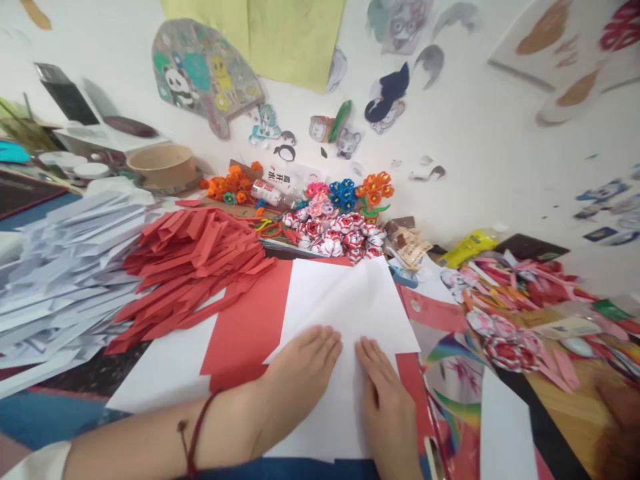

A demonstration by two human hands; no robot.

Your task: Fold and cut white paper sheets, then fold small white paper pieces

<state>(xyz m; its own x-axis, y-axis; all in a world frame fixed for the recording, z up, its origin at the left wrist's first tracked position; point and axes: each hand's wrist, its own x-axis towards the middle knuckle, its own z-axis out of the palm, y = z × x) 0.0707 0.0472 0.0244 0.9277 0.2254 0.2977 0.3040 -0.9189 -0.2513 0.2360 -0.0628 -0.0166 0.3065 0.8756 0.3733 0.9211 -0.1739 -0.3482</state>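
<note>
A white sheet of paper (355, 300) lies in front of me with its upper part folded over at a slant. My left hand (305, 370) rests flat on it, fingers stretched out along the slanting fold. To the right, my right hand (387, 400) also lies on the paper, its fingers extended and the thumb partly tucked underneath. Neither hand grips anything that I can see. Beneath the white paper are red sheets (245, 320) and another white sheet (167, 367), sticking out on the left.
Piles of red folded strips (195, 267) and white folded strips (65, 273) cover the left side. Behind the paper stand red-and-white paper flowers (345, 233) and orange flowers (375, 190). Scissors (270, 228) lie nearby. Pink ribbons (530, 273) and a yellow bottle (470, 247) are at right.
</note>
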